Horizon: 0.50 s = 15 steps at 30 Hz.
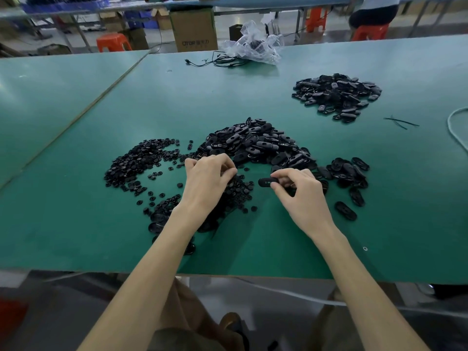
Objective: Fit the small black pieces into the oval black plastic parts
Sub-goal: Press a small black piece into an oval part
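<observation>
My right hand [297,188] pinches one oval black part [264,182] just above the green table [76,198], its free end pointing left. My left hand [209,177] hovers with curled fingers over a scatter of small black round pieces [240,191]; whether it holds one is hidden by the fingers. A wide spread of small pieces [136,164] lies to the left. A big heap of oval parts [255,144] sits just beyond both hands. More oval parts [348,173] lie to the right of my right hand.
A second heap of oval parts [336,96] lies at the far right. A crumpled clear plastic bag [255,45] and a black cable [215,62] sit at the far edge. Thin black ties [401,122] and a pale cord [455,130] lie at the right. Cardboard boxes and orange stools stand beyond.
</observation>
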Tool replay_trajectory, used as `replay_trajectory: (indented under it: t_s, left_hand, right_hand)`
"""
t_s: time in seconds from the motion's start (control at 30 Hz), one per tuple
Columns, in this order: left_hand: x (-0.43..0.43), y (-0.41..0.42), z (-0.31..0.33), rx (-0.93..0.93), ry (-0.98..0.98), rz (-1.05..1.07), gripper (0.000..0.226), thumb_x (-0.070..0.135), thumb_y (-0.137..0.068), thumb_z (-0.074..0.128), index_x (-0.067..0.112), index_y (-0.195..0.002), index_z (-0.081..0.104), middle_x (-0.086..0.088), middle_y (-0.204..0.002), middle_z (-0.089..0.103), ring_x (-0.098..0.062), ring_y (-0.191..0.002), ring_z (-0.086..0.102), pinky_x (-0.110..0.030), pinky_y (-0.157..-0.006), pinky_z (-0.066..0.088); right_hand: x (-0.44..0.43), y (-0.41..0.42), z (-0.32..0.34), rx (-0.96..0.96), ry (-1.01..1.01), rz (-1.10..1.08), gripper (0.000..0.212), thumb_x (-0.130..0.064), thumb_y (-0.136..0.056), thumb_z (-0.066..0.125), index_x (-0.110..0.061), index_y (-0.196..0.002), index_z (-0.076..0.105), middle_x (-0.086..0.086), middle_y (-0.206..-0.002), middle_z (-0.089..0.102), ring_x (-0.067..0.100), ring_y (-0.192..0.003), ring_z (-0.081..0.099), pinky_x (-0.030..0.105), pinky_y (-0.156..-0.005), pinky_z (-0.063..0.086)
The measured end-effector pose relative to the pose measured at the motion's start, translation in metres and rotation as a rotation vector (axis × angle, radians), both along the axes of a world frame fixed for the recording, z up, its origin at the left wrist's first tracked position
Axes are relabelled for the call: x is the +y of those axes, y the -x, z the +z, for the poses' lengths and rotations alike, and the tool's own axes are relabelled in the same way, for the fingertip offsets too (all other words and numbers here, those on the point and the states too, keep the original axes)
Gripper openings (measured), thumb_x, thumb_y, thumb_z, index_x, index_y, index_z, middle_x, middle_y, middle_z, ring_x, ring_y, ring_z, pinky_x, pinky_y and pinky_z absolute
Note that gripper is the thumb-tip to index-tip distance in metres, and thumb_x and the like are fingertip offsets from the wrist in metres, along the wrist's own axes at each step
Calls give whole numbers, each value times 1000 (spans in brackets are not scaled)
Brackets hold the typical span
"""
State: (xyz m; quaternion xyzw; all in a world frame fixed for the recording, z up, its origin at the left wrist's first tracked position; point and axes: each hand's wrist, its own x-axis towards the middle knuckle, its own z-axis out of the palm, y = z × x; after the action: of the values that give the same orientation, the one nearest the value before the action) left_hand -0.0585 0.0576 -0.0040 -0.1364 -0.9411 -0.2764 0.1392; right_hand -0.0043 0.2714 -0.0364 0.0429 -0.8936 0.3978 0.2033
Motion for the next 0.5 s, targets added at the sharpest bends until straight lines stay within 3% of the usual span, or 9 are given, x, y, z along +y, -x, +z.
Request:
replay_trajectory:
  t_s: [0.17, 0.33, 0.4, 0.43, 0.5]
  left_hand:
    - [8, 1, -5, -65, -52, 21, 9, 29, -96, 74, 29, -91, 66, 13, -89, 67, -11, -89, 60, -25, -84, 15]
    - [10, -1, -4, -94, -138, 41, 16, 25, -90, 80, 32, -82, 68, 17, -80, 68, -7, -86, 61, -23, -90, 18]
    - [12, 0, -2, -123, -260, -28, 13, 21, -90, 79, 30, -84, 72, 15, -80, 71, -3, -82, 65, -24, -97, 36]
    - [15, 0, -1, -147, -319, -80, 11, 19, -92, 78, 28, -87, 75, 14, -81, 73, -2, -79, 67, -22, -90, 48]
    - [23, -1, -1, -181, -389, -179, 10, 15, -94, 75, 24, -92, 77, 10, -80, 74, -3, -75, 68, -20, -77, 54]
  right_hand:
    - [0, 1, 0, -2, 17, 0, 19, -13, -94, 76, -17, -113, 75, -20, -87, 60, 8, -96, 53, 5, -86, 41]
    - [0, 1, -1, -7, 36, -5, 19, -14, -94, 76, -18, -113, 75, -19, -88, 60, 9, -96, 55, 5, -86, 41]
    - [0, 1, -1, -5, 61, -7, 20, -14, -94, 76, -20, -113, 74, -19, -87, 59, 10, -96, 57, 5, -86, 42]
    - [0, 1, -2, -6, 74, -8, 20, -14, -94, 76, -21, -114, 74, -19, -87, 58, 11, -96, 58, 7, -86, 43]
    - [0, 2, -2, -8, 94, -13, 20, -15, -95, 76, -22, -113, 74, -19, -86, 57, 13, -95, 60, 13, -86, 45]
